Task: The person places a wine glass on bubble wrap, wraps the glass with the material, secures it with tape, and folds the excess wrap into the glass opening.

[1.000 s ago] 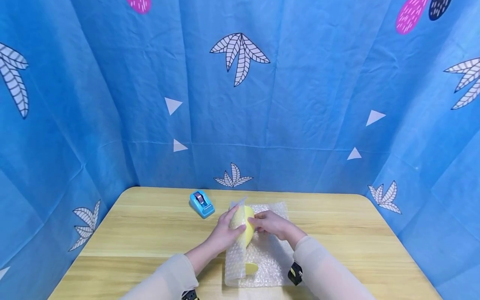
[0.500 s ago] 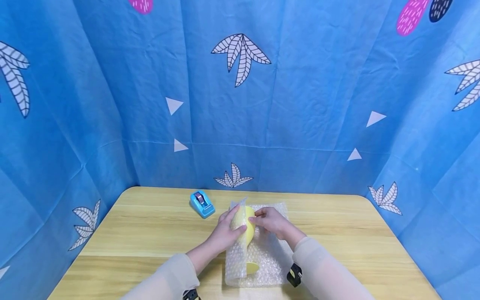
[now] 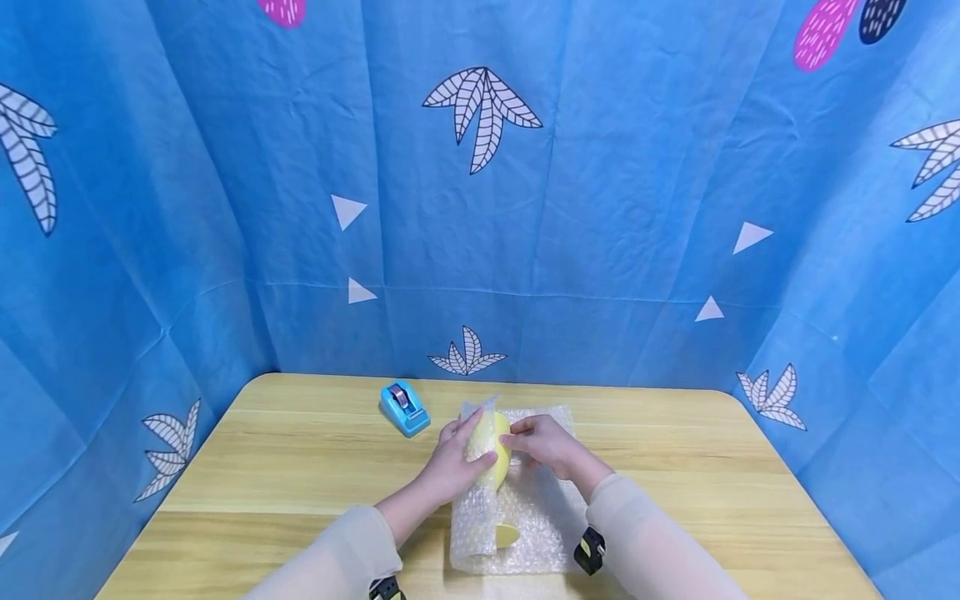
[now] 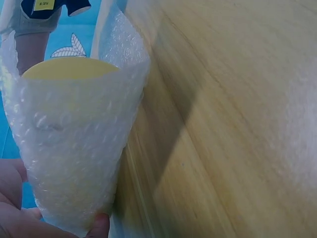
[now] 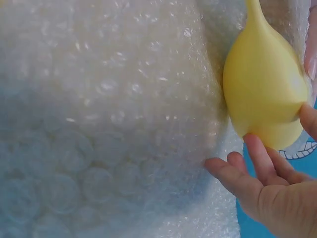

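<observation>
A yellow goblet (image 5: 265,82) lies on its side on a sheet of bubble wrap (image 3: 540,517), its bowl away from me and its round foot (image 3: 507,535) near the front edge. The sheet's left part is folded up over the goblet. My left hand (image 3: 453,462) grips the bowl through that fold from the left, thumb on top. On the right, my right hand (image 3: 551,443) holds the bare bowl near the rim between thumb and fingers. In the left wrist view the foot (image 4: 72,68) shows above the wrap; the stem is hidden there.
A blue tape dispenser (image 3: 404,407) stands behind and left of the wrap on the wooden table (image 3: 315,467). A blue patterned curtain (image 3: 615,208) surrounds the table at the back and sides.
The folded edge of the bubble wrap and the goblet's foot have shifted slightly to the right. Both hands keep nearly the same place and hold.
</observation>
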Demonstrator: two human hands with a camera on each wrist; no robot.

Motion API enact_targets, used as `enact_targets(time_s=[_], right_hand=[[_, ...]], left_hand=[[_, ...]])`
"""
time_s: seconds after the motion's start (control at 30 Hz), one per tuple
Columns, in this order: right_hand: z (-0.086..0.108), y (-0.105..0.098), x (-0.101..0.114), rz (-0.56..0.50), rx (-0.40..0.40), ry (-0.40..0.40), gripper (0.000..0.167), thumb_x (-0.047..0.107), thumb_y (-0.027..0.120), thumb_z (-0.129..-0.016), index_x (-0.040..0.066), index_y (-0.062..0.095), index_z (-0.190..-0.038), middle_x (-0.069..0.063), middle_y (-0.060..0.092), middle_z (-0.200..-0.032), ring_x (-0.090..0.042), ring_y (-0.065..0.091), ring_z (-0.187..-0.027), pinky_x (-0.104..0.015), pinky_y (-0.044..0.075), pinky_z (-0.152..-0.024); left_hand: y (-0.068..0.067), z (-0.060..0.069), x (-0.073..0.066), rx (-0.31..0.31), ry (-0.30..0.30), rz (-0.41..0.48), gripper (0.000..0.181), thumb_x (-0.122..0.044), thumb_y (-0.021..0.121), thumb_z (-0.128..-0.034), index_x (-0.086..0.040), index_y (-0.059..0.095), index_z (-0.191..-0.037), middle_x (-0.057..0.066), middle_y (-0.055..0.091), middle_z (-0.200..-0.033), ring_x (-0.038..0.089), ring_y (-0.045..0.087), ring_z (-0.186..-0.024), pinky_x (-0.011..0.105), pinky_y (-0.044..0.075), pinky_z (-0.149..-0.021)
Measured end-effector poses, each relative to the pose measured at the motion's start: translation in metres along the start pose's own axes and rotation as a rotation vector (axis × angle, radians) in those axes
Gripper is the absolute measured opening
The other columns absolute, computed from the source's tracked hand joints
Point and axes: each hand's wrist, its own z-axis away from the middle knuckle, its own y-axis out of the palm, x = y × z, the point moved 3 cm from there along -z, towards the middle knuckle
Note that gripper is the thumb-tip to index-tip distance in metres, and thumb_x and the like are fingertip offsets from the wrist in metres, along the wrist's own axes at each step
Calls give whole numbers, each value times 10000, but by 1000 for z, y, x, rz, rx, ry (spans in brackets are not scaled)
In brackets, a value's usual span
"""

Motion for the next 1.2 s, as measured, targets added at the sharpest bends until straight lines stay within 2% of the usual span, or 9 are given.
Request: enact_targets(time_s=[0.1, 0.2, 0.4, 0.67, 0.87, 1.0, 1.1, 1.2], right_hand=[[0, 1, 0, -21, -31, 7, 365, 132, 727, -912, -103, 602, -1162, -161, 646, -1050, -317, 633, -994, -530, 572, -831], [0, 2, 1, -31, -40, 12, 357, 134, 725, -911, -95, 587, -1147, -167, 626, -1072, -326, 624, -1015, -542, 568, -838], [-1, 4, 0, -49, -14, 34, 373, 285, 680, -954, -58, 600, -1077, -156, 602, -1081, -330, 588, -1063, -594, 529, -906], [-4, 4, -2, -30, -51, 47, 331, 270, 731, -918, -33, 614, -984, -105, 576, -991, -311, 570, -989, -532, 561, -846], [-3, -2, 1, 13, -52, 66, 274, 270, 732, -915, 4, 672, -942, -51, 595, -929, -246, 575, -903, -423, 560, -796], [-2, -4, 1, 25, -52, 75, 266, 264, 739, -912, 4, 686, -932, -41, 597, -911, -217, 564, -853, -426, 563, -781], [-1, -4, 0, 16, -55, 75, 270, 240, 742, -912, -21, 685, -949, -74, 622, -955, -267, 597, -919, -486, 566, -838], [-1, -4, -2, 7, -50, 80, 274, 225, 733, -920, -38, 680, -976, -104, 637, -1019, -313, 605, -1026, -533, 548, -896]], left_hand=[[0, -1, 1, 0, -6, -13, 759, -288, 711, -938, -191, 315, -1579, 320, 228, -1551, 581, 357, -1325, 725, 371, -1016], [0, -1, 2, 3, -11, -20, 774, -303, 723, -926, -213, 318, -1579, 310, 215, -1563, 589, 320, -1340, 744, 364, -1003], [0, -1, 2, 17, -4, -30, 796, -327, 729, -915, -230, 307, -1583, 316, 177, -1579, 616, 277, -1347, 775, 350, -981], [3, -3, 2, 22, 13, -23, 808, -328, 731, -912, -243, 295, -1587, 329, 126, -1590, 646, 261, -1341, 784, 345, -973], [5, -3, 1, 26, 3, -12, 766, -329, 712, -930, -260, 314, -1580, 310, 119, -1602, 621, 251, -1366, 772, 327, -1003], [5, -3, 0, 8, 4, 21, 709, -284, 690, -946, -242, 351, -1567, 297, 137, -1605, 598, 270, -1373, 765, 307, -1024], [3, -1, -1, -25, 13, 69, 627, -248, 631, -982, -188, 378, -1552, 290, 182, -1597, 576, 295, -1374, 749, 292, -1048], [0, 1, -2, -68, -2, 148, 563, -187, 547, -1026, -71, 355, -1542, 305, 275, -1552, 538, 349, -1362, 686, 312, -1085]])
